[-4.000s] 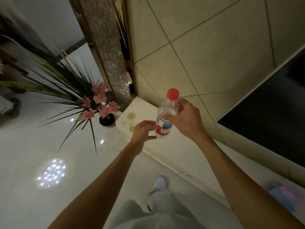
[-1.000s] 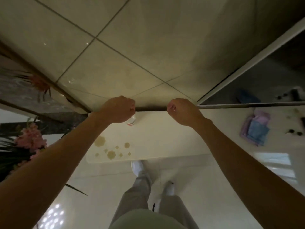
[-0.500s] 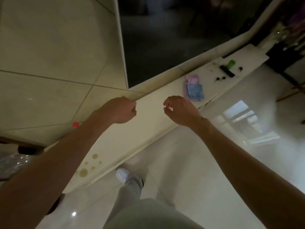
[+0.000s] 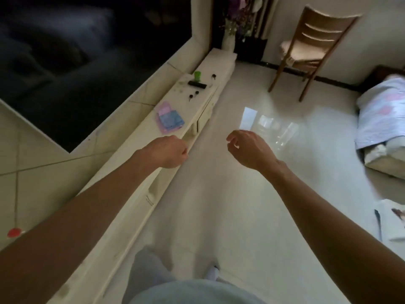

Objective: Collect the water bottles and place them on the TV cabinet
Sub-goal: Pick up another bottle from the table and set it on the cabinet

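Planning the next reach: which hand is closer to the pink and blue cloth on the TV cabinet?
Left. The left hand, loosely fisted, hangs over the cabinet's front edge just short of the folded cloth. The right hand is out over the floor, clear of the cabinet.

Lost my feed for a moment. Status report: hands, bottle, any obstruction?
Left hand closed, nothing visible in it; right hand open, empty. Bottle's red cap showing by the TV cabinet, far left. Nothing in the way.

We see our left hand [image 4: 169, 153] and right hand [image 4: 249, 150] on bare forearms with no sleeves showing, light grey trousers [image 4: 175, 288] below, and the toe of a white shoe [image 4: 212, 272] poking out.
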